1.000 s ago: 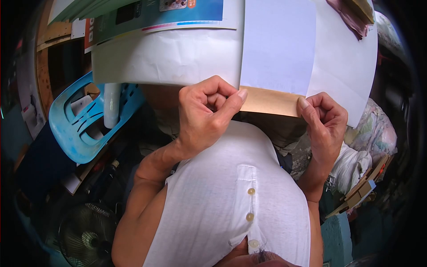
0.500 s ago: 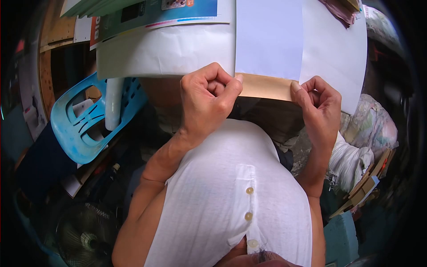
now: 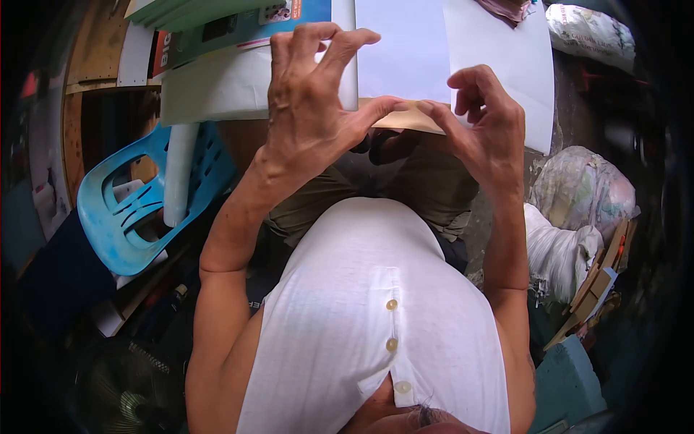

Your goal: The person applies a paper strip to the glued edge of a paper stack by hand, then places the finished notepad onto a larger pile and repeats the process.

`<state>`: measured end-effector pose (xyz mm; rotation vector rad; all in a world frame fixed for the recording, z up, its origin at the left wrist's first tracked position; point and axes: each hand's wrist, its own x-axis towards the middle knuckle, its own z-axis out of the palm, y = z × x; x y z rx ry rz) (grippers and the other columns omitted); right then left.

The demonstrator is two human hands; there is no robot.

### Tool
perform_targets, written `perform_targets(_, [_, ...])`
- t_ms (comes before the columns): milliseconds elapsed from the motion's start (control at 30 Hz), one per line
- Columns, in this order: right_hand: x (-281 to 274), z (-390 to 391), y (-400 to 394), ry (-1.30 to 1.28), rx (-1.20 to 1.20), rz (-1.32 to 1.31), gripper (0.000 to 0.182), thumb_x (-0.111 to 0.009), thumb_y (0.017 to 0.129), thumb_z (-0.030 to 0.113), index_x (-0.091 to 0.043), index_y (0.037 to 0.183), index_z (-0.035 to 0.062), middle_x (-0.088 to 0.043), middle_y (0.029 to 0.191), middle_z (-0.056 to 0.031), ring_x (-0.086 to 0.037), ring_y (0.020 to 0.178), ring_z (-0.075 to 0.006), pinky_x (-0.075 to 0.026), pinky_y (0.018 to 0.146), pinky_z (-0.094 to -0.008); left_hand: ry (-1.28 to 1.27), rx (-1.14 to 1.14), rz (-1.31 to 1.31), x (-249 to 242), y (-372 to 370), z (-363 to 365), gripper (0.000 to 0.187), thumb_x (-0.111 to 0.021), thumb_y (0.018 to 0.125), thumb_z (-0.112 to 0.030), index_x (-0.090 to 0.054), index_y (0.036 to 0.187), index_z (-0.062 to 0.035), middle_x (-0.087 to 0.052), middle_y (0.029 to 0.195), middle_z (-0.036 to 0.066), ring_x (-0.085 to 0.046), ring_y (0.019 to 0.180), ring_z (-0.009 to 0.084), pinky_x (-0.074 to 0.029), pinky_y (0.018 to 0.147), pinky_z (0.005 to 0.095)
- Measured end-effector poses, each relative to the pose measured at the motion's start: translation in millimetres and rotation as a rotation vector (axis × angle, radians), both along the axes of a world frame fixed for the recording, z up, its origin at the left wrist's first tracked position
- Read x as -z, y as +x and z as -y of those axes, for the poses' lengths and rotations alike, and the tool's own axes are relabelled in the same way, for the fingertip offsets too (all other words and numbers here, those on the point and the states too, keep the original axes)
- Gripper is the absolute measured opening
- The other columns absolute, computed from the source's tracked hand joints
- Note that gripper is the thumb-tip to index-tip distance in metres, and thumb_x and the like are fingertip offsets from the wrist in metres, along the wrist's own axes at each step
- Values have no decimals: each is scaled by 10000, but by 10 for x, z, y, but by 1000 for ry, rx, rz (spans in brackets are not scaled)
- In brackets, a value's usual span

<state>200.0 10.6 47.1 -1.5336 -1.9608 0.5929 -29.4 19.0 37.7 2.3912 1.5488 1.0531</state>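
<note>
A pale lilac-white sheet [image 3: 403,54] lies on the white-covered table [image 3: 499,58], with a brown paper strip [image 3: 406,121] along its near edge. My left hand [image 3: 311,98] is open, fingers raised and spread, its thumb laid on the strip. From the other side, the thumb of my right hand [image 3: 488,119] rests on the same strip, the two thumb tips almost meeting. The right fingers are bent but apart from the thumb. Neither hand pinches the paper. Part of the strip is hidden under the thumbs.
Printed blue sheets [image 3: 246,27] and a green-edged stack [image 3: 181,13] lie at the back left. Left of the table stands a blue plastic chair [image 3: 97,210] with a white roll [image 3: 178,181] on it. Plastic bags [image 3: 589,184] and a fan [image 3: 130,390] are lower down.
Both hands have let go of their pinch at the strip's ends. The thumbs have slid inward to its middle, and the left fingers have lifted and spread. The view has shifted slightly.
</note>
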Motion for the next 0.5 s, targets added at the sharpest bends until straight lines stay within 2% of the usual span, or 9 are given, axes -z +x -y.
perform_targets(33, [26, -85, -13, 21, -28, 30, 431, -885, 772, 267, -628, 1037, 45, -569, 697, -43, -555, 613, -137, -462, 561, -284, -141, 50, -19, 81, 25, -62, 782, -942, 617, -431, -643, 1303, -203, -487, 1236, 123, -397, 1165, 330, -401, 973, 458])
perform_targets(100, [83, -221, -38, 59, -88, 88, 532, -909, 725, 315, -622, 1089, 55, -594, 764, -78, -595, 673, -190, -508, 613, -337, -156, 84, -30, 180, 67, -162, 812, -930, 612, -485, -638, 1319, -211, -473, 1254, 140, -380, 1178, 348, -398, 978, 484])
perform_targets(167, [73, -257, -17, -16, -107, 66, 603, -919, 702, 332, -606, 1139, 59, -591, 801, -82, -597, 711, -200, -522, 650, -360, -195, 85, -39, 183, 52, -176, 842, -919, 594, -550, -637, 1330, -253, -435, 1298, 160, -343, 1207, 382, -384, 1004, 529])
perform_targets(267, [115, -249, 87, -105, -95, 0, 676, -929, 680, 354, -595, 1194, 68, -581, 817, -78, -586, 713, -203, -537, 671, -372, -239, 64, -69, 141, -59, -139, 788, -930, 615, -484, -648, 1330, -313, -437, 1330, 116, -363, 1235, 360, -368, 1069, 517])
perform_targets(367, [132, -267, 260, -174, -100, -67, 723, -933, 668, 368, -590, 1232, 75, -569, 814, -71, -574, 703, -201, -542, 679, -368, -235, 86, -34, 184, -240, -166, 796, -936, 602, -486, -650, 1326, -320, -432, 1344, 118, -342, 1247, 369, -365, 1073, 510])
perform_targets(467, [106, -287, 260, -164, -149, -82, 762, -937, 658, 375, -587, 1265, 77, -574, 831, -72, -575, 713, -200, -545, 688, -364, -182, 145, -30, 191, -248, -215, 796, -919, 603, -540, -649, 1311, -298, -420, 1314, 153, -326, 1227, 385, -368, 994, 518])
perform_targets(500, [97, -294, 239, -148, -169, -79, 774, -938, 655, 377, -585, 1275, 78, -577, 840, -74, -578, 719, -200, -547, 692, -363, -184, 145, -43, 165, -210, -230, 803, -925, 600, -529, -647, 1317, -299, -420, 1329, 147, -329, 1237, 384, -357, 1026, 526])
